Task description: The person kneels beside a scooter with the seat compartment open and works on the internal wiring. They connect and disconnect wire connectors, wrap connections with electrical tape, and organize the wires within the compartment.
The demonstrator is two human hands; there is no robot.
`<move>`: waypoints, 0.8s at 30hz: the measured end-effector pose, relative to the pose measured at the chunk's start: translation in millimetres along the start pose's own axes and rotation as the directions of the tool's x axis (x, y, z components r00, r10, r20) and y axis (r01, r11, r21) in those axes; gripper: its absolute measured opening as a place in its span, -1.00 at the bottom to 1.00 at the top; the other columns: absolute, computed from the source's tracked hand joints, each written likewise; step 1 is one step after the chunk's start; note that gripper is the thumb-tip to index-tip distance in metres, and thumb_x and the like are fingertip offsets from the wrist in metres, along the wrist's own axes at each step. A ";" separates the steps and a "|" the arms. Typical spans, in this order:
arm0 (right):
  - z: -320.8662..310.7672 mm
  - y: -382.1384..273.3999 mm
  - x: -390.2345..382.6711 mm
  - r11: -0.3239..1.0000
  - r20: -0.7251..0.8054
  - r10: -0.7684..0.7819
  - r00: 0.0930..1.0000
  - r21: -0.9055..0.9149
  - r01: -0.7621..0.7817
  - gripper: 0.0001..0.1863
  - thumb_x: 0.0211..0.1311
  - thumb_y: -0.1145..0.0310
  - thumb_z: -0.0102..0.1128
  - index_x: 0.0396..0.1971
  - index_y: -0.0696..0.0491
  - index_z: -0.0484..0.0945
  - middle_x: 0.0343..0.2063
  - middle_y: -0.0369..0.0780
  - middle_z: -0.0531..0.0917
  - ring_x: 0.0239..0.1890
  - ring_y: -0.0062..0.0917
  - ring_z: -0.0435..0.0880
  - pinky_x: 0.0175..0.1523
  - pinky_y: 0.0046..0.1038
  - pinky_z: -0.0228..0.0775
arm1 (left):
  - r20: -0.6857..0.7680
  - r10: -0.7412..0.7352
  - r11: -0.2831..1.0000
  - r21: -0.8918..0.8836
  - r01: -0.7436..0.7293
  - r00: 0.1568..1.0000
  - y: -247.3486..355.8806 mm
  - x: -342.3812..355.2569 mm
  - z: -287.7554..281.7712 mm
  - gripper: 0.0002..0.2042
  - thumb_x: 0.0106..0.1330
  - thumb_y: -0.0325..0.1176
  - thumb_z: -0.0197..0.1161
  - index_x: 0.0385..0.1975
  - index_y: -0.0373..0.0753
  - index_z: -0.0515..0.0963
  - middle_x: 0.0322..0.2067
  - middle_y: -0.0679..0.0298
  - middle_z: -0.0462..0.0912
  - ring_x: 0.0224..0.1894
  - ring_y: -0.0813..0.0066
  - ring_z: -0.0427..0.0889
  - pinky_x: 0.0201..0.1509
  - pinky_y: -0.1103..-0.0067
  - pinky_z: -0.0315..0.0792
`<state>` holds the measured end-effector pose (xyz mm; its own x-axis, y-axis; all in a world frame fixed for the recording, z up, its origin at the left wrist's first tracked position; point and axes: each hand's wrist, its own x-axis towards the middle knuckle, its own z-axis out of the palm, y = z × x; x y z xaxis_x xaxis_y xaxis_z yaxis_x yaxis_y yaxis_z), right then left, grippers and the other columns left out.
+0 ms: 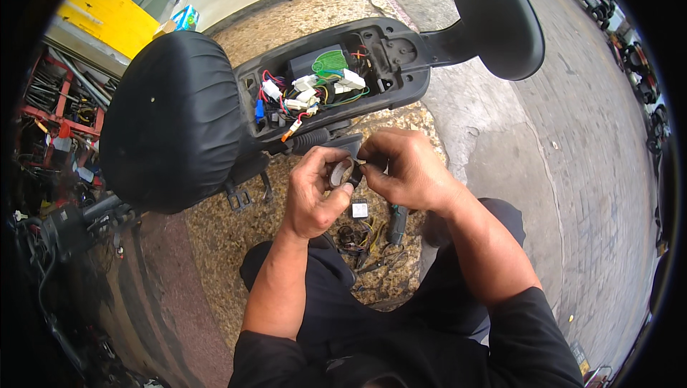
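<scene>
My left hand (312, 193) is closed around a roll of black tape (336, 175), its pale core facing up. Close beside it, the bent fingers of my right hand (409, 170) pinch at the roll's edge, where a dark strip seems to run between the hands. Just beyond them is the open compartment (418, 90) of a scooter, holding a dark box with a green label (329, 61) and a tangle of coloured wires with white connectors (304, 94). An orange-tipped connector (291, 130) hangs over its near edge.
Below my hands on the speckled stone lie a small black box with a white label (359, 209), loose wires (365, 239) and a teal-and-black tool (398, 225). A black padded seat (172, 123) rises at left, another (497, 21) at far right. Tools fill a red rack (64, 94).
</scene>
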<state>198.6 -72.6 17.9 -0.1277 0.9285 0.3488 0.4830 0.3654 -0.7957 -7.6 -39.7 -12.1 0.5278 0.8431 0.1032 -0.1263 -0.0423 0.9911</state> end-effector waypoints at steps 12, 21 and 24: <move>11.5 -6.5 5.8 0.941 0.043 0.299 0.953 0.153 -0.302 -0.91 0.14 0.48 0.25 -0.41 0.18 0.55 -0.49 -0.19 0.62 -0.45 -0.43 0.62 -0.33 -0.39 0.45 | 0.127 -0.075 0.982 -0.164 0.096 0.989 10.2 -2.1 -6.4 -0.60 0.12 -0.52 0.19 0.01 -0.43 0.41 -0.19 0.25 0.54 -0.19 0.63 0.50 -0.15 0.64 0.43; 21.8 -12.7 1.9 0.740 0.263 0.208 0.942 0.587 -0.328 -0.74 0.26 0.45 0.40 -0.14 0.26 0.59 -0.46 -0.31 0.64 -0.40 -0.73 0.54 -0.29 -0.57 0.44 | -0.198 0.053 0.950 -0.292 -0.110 0.979 1.4 -1.0 1.4 -0.54 0.19 -0.48 0.20 0.11 -0.41 0.33 -0.04 0.13 0.55 -0.02 0.45 0.60 0.10 0.50 0.52; 33.5 -12.0 4.8 0.857 0.166 0.149 0.975 0.470 -0.211 -0.81 0.30 0.44 0.36 -0.17 0.20 0.61 -0.56 -0.34 0.62 -0.46 -0.76 0.52 -0.38 -0.52 0.42 | -0.232 0.054 0.946 -0.300 -0.124 0.971 -0.8 -1.8 -0.6 -0.61 0.28 -0.47 0.20 0.09 -0.42 0.36 -0.04 0.13 0.56 -0.05 0.49 0.60 0.08 0.54 0.51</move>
<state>163.1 -70.3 12.6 -0.1962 0.9706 0.1394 0.0340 0.1488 -0.9883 -9.0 -40.9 -13.1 0.3108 0.9410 0.1342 -0.4367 0.0160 0.8995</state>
